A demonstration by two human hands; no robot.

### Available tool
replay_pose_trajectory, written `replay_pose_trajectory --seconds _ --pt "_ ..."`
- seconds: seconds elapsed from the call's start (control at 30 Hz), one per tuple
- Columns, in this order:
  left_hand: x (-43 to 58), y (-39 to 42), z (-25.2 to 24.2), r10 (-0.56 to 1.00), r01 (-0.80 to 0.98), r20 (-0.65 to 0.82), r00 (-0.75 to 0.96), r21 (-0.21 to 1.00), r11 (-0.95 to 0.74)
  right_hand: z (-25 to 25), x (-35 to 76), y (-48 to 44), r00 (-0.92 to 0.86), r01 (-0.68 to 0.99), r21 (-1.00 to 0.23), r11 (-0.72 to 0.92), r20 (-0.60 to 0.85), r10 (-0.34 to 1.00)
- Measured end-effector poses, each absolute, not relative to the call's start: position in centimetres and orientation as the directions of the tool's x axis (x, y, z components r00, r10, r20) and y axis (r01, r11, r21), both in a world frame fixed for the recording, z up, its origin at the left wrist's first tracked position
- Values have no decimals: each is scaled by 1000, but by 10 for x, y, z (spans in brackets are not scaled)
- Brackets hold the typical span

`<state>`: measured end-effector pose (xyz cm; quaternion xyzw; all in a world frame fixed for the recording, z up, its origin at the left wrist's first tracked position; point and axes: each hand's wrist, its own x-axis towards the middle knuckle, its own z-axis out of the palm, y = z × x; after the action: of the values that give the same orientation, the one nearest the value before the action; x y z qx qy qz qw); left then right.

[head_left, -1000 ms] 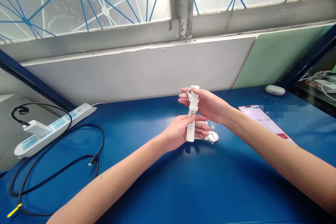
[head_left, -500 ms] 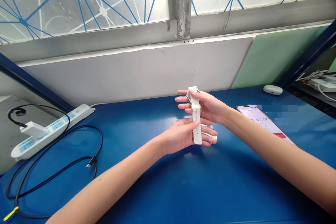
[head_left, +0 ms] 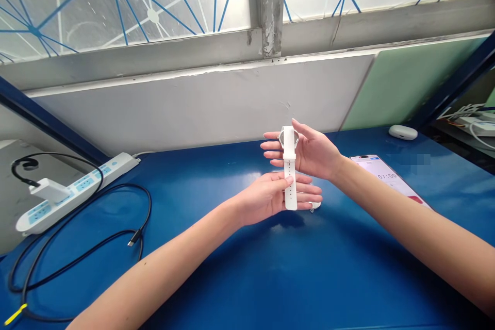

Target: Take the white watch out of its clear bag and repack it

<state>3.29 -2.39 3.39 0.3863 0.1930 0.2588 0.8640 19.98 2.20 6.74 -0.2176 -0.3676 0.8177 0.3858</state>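
Observation:
A white wristwatch (head_left: 289, 157) is held upright above the blue table, its strap hanging down and part of its round case showing behind the band. My left hand (head_left: 266, 196) pinches the lower strap between thumb and fingers, the other fingers stretched out behind it. Around the watch's upper part, my right hand (head_left: 309, 152) is open, its fingers straight behind the case and its thumb raised clear of it. Whether those fingers touch the watch I cannot tell. Partly hidden by my left fingertips is a small white object with a metal ring (head_left: 315, 205).
A lit phone (head_left: 386, 180) lies under my right forearm, and a white earbud case (head_left: 402, 132) sits behind it. On the left are a white power strip (head_left: 83, 185), a plugged charger (head_left: 50, 191) and a coiled black cable (head_left: 149, 211). A pale panel (head_left: 209, 108) borders the table's back.
My right thumb has lifted off the watch, and the right hand has opened. The watch has shifted slightly right, while my left hand keeps its pinch on the strap.

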Motion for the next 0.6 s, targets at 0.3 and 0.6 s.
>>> replay_pose_trajectory --seconds 0.3,0.6 --pt "34 -26 38 613 -262 -175 770 789 555 65 202 25 -636 -410 -791 -455 -109 764" --pt "35 -29 43 672 -283 -254 695 763 581 59 200 24 -567 -410 -843 -349 -65 821"
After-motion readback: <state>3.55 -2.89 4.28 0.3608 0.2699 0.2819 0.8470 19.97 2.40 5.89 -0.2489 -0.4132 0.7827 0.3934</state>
